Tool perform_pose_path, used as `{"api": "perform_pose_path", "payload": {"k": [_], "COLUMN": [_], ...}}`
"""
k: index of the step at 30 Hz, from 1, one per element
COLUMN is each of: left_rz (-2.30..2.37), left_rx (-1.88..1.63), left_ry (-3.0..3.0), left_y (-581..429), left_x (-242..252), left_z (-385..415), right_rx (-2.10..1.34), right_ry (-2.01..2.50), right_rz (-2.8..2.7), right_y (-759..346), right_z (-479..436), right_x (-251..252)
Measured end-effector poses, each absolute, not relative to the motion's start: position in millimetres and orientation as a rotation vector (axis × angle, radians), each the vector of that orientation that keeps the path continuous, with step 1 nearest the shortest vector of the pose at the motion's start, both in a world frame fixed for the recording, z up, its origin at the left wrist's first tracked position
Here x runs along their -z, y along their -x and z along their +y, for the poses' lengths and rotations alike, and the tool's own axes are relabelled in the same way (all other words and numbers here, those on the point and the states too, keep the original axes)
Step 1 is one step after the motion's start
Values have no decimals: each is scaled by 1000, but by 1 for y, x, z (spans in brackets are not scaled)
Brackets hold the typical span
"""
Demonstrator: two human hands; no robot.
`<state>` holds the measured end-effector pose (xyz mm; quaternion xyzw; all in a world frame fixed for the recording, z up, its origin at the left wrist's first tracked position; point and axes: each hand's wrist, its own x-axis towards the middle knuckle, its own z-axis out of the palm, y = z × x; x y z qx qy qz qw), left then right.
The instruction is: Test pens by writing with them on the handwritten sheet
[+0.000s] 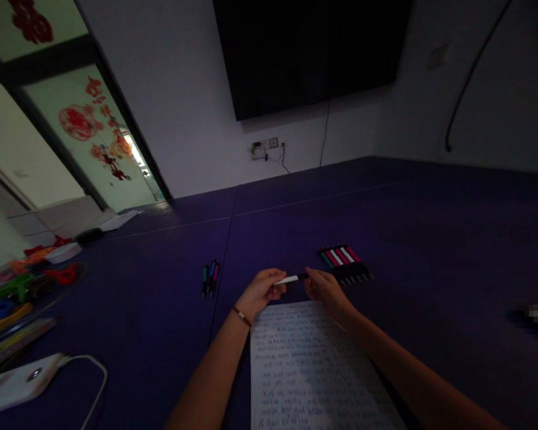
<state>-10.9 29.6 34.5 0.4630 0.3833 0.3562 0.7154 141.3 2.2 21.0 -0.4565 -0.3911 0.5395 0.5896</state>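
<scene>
Between my two hands is a pen (290,279) with a white barrel and a black end, held roughly level above the top of a handwritten sheet of paper (314,364). My left hand (263,288) pinches the white end, and my right hand (325,289) grips the black end. Just beyond my right hand lies a neat row of several pens (341,257) with green, pink and white barrels and black grips. Left of my left hand, 3 pens (211,278) in green, blue and purple lie close together.
Everything rests on a dark purple tabletop (152,316). At the left are a white power bank (24,382) with a cable, and a pile of colourful items (22,292). A large black screen (314,54) hangs on the wall behind, above a socket panel (265,146).
</scene>
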Motion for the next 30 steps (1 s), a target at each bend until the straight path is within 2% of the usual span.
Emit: {"api": "perform_pose_path", "payload": {"k": [4,10,16,23,30], "left_rz": [904,891,806,912,890], "left_rx": [-917,-866,-860,-1088,-1086], "left_ry": [-958,-1029,-1048,-1001,-1024], "left_y": [20,21,24,22,23], "left_x": [-25,-19,-16,-10,-10], "left_z": [37,37,39,45,45], "right_rx": [-1317,-1294,-1215,-1205,-1162], "right_ry": [1047,1221,1179,1037,1260], "right_rz": [-987,-952,-978,-1004,-1120], "right_y": [-142,-141,-143,-138,-140], "right_z": [3,-3,1,4,0], "right_x": [-18,-23,-17,-14,-14]}}
